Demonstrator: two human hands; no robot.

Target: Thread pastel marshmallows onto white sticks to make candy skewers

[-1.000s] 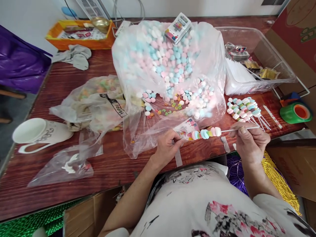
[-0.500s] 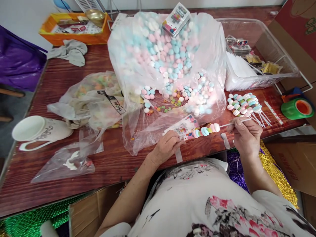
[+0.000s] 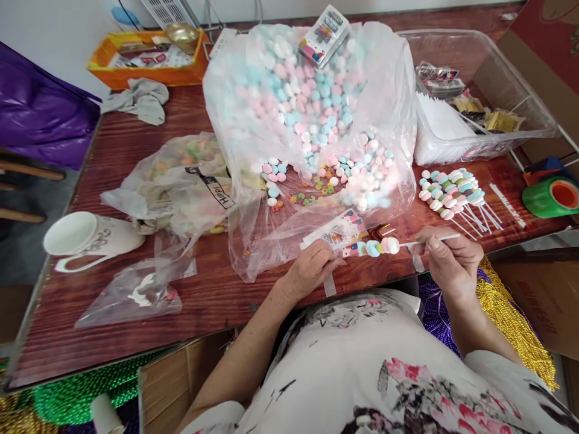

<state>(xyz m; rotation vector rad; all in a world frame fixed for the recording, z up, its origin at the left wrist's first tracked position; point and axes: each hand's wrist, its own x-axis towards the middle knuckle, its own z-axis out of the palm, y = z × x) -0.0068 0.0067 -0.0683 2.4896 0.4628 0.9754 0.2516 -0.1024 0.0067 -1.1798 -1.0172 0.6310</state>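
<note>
My right hand (image 3: 452, 259) pinches the white stick (image 3: 427, 241) of a candy skewer. On its left part sit pink, blue, yellow and white candies (image 3: 373, 247), held level above the table's front edge. Closed fingertips of my left hand (image 3: 314, 268) meet the skewer's far end, at a small printed piece (image 3: 350, 249) that looks like the edge of a packet. What exactly those fingers grip is partly hidden. Just behind lies a printed packet (image 3: 335, 230). Finished-looking candy skewers (image 3: 452, 191) lie in a pile beyond my right hand.
A large clear bag (image 3: 312, 102) of pastel candies fills the middle, a small printed box (image 3: 324, 36) on top. At right stand a clear plastic bin (image 3: 502, 78) and green tape (image 3: 549, 198). Leftward are another candy bag (image 3: 181, 181), a white mug (image 3: 99, 241) and an orange tray (image 3: 149, 75).
The skewer has shifted slightly left and down, its candy end closer to my left hand. Both hands keep their closed grips. The whole view has shifted a little.
</note>
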